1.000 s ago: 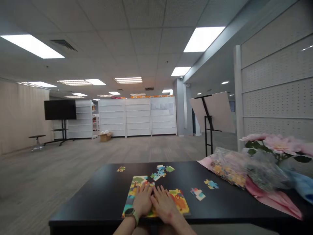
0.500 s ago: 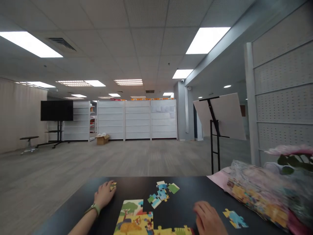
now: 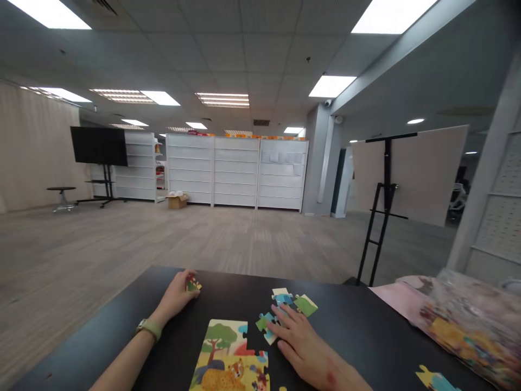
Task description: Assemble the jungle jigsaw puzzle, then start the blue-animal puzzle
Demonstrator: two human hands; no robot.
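My left hand (image 3: 179, 290) is closed round a few small jigsaw pieces (image 3: 194, 284) near the table's far left side; how many is hard to make out. Fingers spread, my right hand (image 3: 299, 339) lies over a loose cluster of blue and green jigsaw pieces (image 3: 281, 296), hiding part of it. A green corner piece (image 3: 306, 305) sits just beyond those fingertips. Between my hands is the partly joined puzzle (image 3: 223, 355), with a tree and a spotted big cat on it. Its lower part runs out of the frame.
The black table (image 3: 228, 296) carries a clear plastic bag of colourful pieces (image 3: 459, 326) on pink paper at the right. Another blue and yellow jigsaw piece (image 3: 436, 378) lies at the lower right. An easel (image 3: 382, 217) stands beyond the table.
My right hand has moved left and away from me, from the puzzle's right side onto the loose pieces. My left hand still holds its pieces. The view has tilted down.
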